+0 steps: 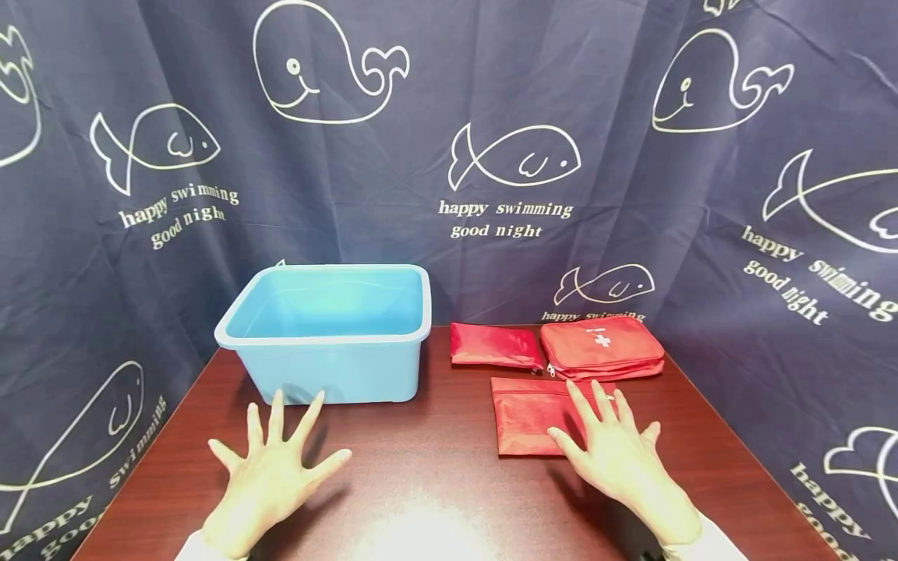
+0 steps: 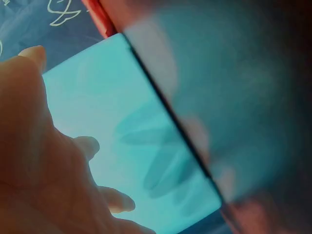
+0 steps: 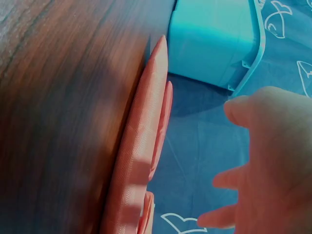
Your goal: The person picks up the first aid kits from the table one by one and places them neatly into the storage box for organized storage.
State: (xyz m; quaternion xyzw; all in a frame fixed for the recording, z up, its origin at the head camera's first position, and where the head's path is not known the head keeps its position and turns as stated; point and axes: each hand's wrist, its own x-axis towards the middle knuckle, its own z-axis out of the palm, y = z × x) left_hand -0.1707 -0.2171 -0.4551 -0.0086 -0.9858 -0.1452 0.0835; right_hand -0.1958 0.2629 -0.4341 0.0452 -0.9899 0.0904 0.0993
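Note:
My left hand [image 1: 270, 475] has its fingers spread and holds nothing, in front of a light blue plastic basin [image 1: 337, 372]. In the left wrist view its shadow falls on the basin wall [image 2: 97, 97]. My right hand [image 1: 620, 456], fingers also spread, hovers over the right part of a flat red zip pouch [image 1: 522, 421] and hides some of it. Behind lie a darker red pouch [image 1: 494, 345] and, to its right, a thicker red first aid bag [image 1: 603, 347] with a white cross. The right wrist view shows the near pouch [image 3: 139, 131] edge-on, apart from the hand.
The brown wooden table [image 1: 421, 467] carries everything, with a bright glare at its front middle. Dark blue curtains [image 1: 491, 78] with white whale and fish drawings enclose the back and both sides. The basin's raised rim [image 1: 323, 340] stands well above the pouches.

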